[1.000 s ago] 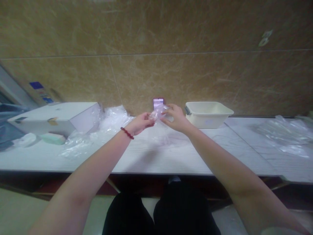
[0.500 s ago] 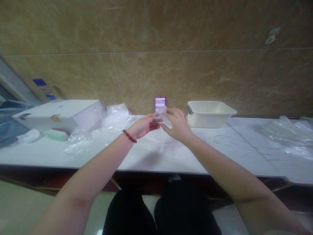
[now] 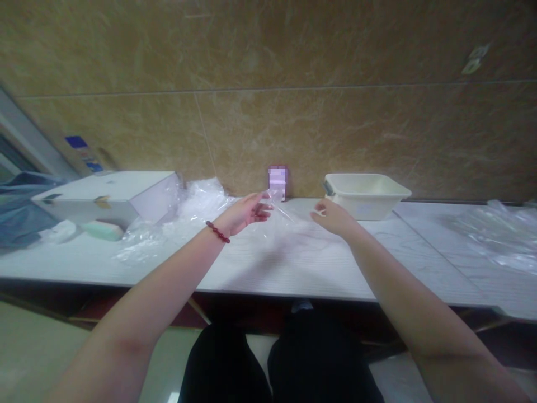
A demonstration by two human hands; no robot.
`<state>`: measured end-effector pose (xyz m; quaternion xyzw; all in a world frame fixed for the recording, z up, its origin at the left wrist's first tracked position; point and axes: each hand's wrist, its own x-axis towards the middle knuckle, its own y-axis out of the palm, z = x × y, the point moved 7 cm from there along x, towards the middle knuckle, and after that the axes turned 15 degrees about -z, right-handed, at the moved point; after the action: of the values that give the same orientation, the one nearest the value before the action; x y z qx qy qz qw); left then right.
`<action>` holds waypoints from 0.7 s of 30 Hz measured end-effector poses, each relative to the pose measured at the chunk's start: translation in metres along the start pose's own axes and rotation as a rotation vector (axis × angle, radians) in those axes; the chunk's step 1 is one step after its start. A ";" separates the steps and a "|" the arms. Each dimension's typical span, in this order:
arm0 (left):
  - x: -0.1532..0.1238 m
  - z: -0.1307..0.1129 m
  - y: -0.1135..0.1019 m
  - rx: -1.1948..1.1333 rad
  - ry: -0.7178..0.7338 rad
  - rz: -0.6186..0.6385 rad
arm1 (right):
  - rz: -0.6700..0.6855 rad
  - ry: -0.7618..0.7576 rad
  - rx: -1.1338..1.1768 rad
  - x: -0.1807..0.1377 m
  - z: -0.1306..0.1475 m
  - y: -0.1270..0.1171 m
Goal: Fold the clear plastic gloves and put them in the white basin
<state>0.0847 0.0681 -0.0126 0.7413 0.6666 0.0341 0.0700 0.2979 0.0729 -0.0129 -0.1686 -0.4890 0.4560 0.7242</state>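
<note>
A thin clear plastic bag [image 3: 280, 211] hangs above the table in front of me. My left hand [image 3: 250, 214] has its upper fingertips closed on the bag's left edge, while the lower fingers are loosely spread. A red bead bracelet [image 3: 218, 232] circles that wrist. To the right of the bag, my right hand [image 3: 333, 217] is curled with thumb and fingertips together in a pinch. Whether a bit of film is in that pinch is too faint to tell. Behind the bag, a phone-like purple device [image 3: 277, 178] leans upright against the wall.
A cream plastic bin [image 3: 369, 204] stands right of centre by the wall. Left are a white box [image 3: 104, 190], crumpled plastic wrap [image 3: 201, 201] and a pale green and white block [image 3: 103, 230]. More clear plastic [image 3: 499, 235] lies far right on the white table [image 3: 268, 280].
My right hand has moved right, away from my left hand and the bunched plastic. The bag now hangs more spread out at my left fingertips. The view has shifted slightly.
</note>
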 end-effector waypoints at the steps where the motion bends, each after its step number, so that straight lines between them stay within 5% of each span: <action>1: 0.000 -0.002 0.000 0.025 0.009 0.010 | 0.054 0.022 -0.046 0.000 -0.006 0.001; 6: -0.004 -0.014 0.008 0.197 0.034 0.088 | 0.029 -0.098 0.186 0.006 0.027 -0.007; 12: -0.003 -0.021 0.004 0.302 0.003 0.117 | 0.426 0.303 0.683 0.012 0.053 0.029; 15: 0.005 -0.021 -0.008 0.354 -0.020 0.043 | 0.390 0.449 0.803 0.025 0.051 0.035; 18: 0.011 -0.021 -0.014 0.420 -0.019 -0.004 | 0.353 0.475 0.819 0.034 0.050 0.034; 21: 0.012 -0.024 -0.012 0.450 0.019 -0.011 | 0.489 0.395 0.736 0.030 0.056 0.039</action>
<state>0.0709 0.0828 0.0093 0.7341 0.6622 -0.1091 -0.1035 0.2338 0.1074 0.0026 -0.0946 -0.0945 0.7149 0.6863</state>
